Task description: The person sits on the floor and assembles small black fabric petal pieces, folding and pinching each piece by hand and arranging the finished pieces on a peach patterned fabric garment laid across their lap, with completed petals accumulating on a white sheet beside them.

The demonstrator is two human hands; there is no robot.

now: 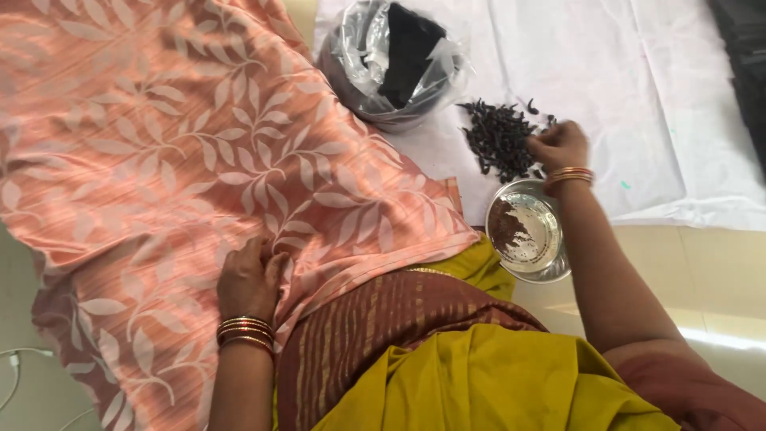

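My right hand reaches into a heap of small dark dried pieces on a white cloth; its fingers curl among them, and whether it grips any I cannot tell. Just below the heap stands a small steel bowl with dark bits on one side. My left hand rests flat, fingers apart, on the peach leaf-patterned fabric over my lap. Both wrists carry bangles.
A round container lined with a clear plastic bag, holding something black, stands at the top beside the heap. Pale floor shows at the right, and a white cable lies at the lower left.
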